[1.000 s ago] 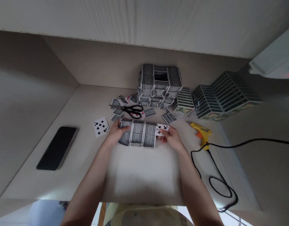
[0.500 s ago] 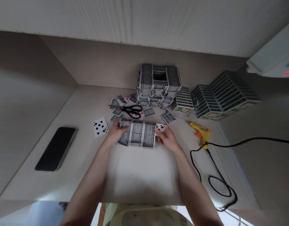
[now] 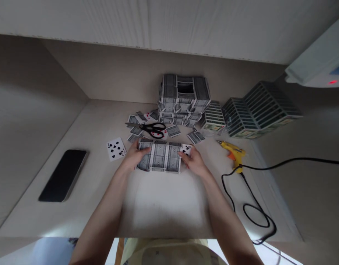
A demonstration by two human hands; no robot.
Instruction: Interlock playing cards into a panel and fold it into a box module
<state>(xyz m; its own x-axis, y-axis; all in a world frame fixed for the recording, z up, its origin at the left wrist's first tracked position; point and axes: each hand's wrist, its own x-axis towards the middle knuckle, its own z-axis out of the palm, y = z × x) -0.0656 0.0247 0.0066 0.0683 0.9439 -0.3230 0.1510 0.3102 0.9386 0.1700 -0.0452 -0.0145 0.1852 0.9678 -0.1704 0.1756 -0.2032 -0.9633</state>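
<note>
A block-like structure of patterned playing cards (image 3: 159, 156) lies across the middle of the table. My left hand (image 3: 133, 156) grips its left end, with the thumb on top. At the right end, my right hand (image 3: 194, 159) pinches an eight of spades card (image 3: 186, 148), whose left edge meets the structure. Whether that card is tucked in or only touching cannot be made out. Beyond them lie black-handled scissors (image 3: 152, 127) over loose card pieces (image 3: 173, 131). A seven of spades (image 3: 116, 149) lies face up left of my left hand.
A taller card structure (image 3: 184, 97) stands against the back wall. Right of it are slatted card structures (image 3: 241, 116). A yellow glue gun (image 3: 235, 154) with a looping black cable (image 3: 256, 198) lies at the right, a black phone (image 3: 63, 176) at the left. A shelf edge overhangs.
The whole view has shifted slightly. Both hands keep their hold, and the eight of spades sits about the same against the structure's right end.
</note>
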